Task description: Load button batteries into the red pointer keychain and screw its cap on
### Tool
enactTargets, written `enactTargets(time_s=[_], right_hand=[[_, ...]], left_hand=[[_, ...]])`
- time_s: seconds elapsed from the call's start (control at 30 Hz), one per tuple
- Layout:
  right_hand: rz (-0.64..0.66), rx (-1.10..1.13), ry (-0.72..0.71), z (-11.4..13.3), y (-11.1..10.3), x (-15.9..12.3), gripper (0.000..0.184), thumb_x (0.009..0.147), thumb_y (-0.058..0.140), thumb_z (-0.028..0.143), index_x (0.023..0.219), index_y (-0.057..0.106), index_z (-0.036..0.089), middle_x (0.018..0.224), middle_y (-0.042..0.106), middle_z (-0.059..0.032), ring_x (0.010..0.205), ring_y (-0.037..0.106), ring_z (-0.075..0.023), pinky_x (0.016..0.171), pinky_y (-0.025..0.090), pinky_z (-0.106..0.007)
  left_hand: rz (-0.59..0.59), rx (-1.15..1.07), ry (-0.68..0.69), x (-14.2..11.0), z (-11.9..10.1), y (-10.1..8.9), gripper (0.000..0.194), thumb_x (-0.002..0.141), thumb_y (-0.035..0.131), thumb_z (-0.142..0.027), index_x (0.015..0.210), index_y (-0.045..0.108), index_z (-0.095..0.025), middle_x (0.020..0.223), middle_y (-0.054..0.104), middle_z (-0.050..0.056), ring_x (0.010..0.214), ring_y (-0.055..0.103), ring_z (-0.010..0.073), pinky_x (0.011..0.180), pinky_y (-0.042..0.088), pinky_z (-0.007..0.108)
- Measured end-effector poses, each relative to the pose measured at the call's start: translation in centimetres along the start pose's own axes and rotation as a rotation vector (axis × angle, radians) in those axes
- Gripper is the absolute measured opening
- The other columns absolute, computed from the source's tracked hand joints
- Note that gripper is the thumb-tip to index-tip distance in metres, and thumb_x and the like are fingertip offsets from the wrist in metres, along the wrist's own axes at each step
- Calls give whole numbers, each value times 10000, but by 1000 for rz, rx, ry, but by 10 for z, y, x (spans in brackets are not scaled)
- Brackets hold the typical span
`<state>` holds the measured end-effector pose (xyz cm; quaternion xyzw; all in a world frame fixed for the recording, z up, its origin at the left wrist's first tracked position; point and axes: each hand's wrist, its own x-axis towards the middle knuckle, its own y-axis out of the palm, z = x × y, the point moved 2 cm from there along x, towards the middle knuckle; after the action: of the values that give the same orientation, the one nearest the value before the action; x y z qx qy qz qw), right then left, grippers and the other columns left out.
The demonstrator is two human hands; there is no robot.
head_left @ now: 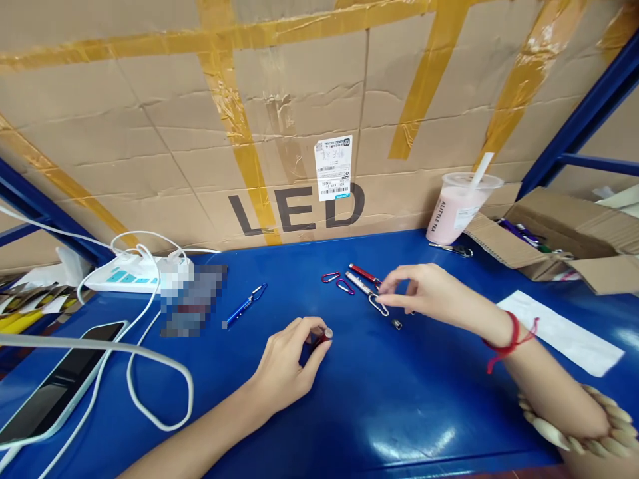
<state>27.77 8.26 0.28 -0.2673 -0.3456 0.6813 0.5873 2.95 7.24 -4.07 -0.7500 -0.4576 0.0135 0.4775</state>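
My left hand (292,356) is closed around a short dark red metal tube (319,338) with a round silvery end, like a penlight body; the fingers hide part of it. My right hand (422,296) is at the right, thumb and forefinger pinched close together; whatever is between them is too small to make out. Beside those fingertips lie a red penlight (363,273) and a silver penlight (358,283) with a silver carabiner (379,305). Just below is a small dark metal piece (397,324). Two red carabiners (331,277) lie left of the penlights.
A blue penlight (240,311) with a carabiner lies left. White cables run from a power strip (130,274) past a phone (62,379). At the right are a pink drink cup (456,211), keys (452,249), an open cardboard box (574,229) and white paper (559,332).
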Motion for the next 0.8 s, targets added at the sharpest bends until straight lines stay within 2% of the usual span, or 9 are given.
enactTargets(time_s=[0.07, 0.13, 0.2, 0.3, 0.37, 0.5, 0.67, 0.8], right_hand=[[113, -85, 59, -12, -4, -1, 348, 653, 674, 530, 793, 688, 212, 767, 648, -6, 564, 590, -122, 510, 434, -218], [161, -133, 104, -19, -4, -2, 350, 591, 723, 499, 790, 695, 213, 778, 656, -7, 664, 619, -153, 557, 459, -225], [217, -151, 146, -22, 0, -4, 322, 568, 745, 444, 771, 696, 199, 775, 660, -13, 673, 624, -161, 563, 474, -230], [342, -86, 238, -21, 12, -5, 213, 629, 692, 351, 730, 669, 165, 683, 646, -24, 545, 604, -152, 397, 425, -208], [372, 10, 258, -16, 22, -5, 178, 668, 647, 317, 719, 638, 148, 625, 627, -30, 511, 598, -154, 314, 377, -178], [386, 159, 146, -4, 39, -2, 242, 701, 633, 370, 759, 622, 135, 594, 605, -33, 504, 595, -143, 341, 428, -170], [298, 80, -15, -2, 44, 2, 216, 746, 600, 386, 801, 649, 182, 746, 646, -14, 576, 601, -112, 514, 474, -189], [282, 46, -37, -1, 46, 6, 235, 751, 602, 410, 839, 649, 197, 813, 649, -6, 553, 596, -105, 532, 455, -199]], left_hand=[[3, 16, 0, 0, 1, 0, 79, 882, 472, -220, 960, 475, -209, 868, 614, -9, 726, 569, 97, 622, 445, 195], [2, 40, 14, 2, 2, 0, 71, 883, 472, -231, 947, 481, -204, 869, 619, -1, 729, 577, 103, 612, 444, 197], [-6, 66, 25, 3, 2, -1, 63, 882, 473, -234, 934, 487, -201, 852, 616, 1, 725, 579, 106, 597, 439, 198], [-9, 97, 51, 5, 1, -2, 54, 881, 481, -237, 918, 494, -200, 795, 601, -5, 701, 569, 110, 591, 431, 205], [2, 99, 81, 6, 0, -2, 60, 886, 475, -242, 921, 492, -196, 769, 595, -6, 688, 562, 114, 606, 434, 215], [26, 93, 119, 5, 1, -1, 70, 895, 460, -235, 943, 476, -187, 790, 608, 0, 700, 561, 122, 622, 433, 225], [11, 96, 126, 4, 2, -2, 76, 902, 440, -230, 958, 468, -186, 808, 617, 2, 709, 562, 128, 627, 435, 233], [-2, 95, 103, 3, 1, -3, 73, 897, 438, -235, 943, 464, -185, 799, 610, 1, 707, 575, 127, 628, 437, 232]])
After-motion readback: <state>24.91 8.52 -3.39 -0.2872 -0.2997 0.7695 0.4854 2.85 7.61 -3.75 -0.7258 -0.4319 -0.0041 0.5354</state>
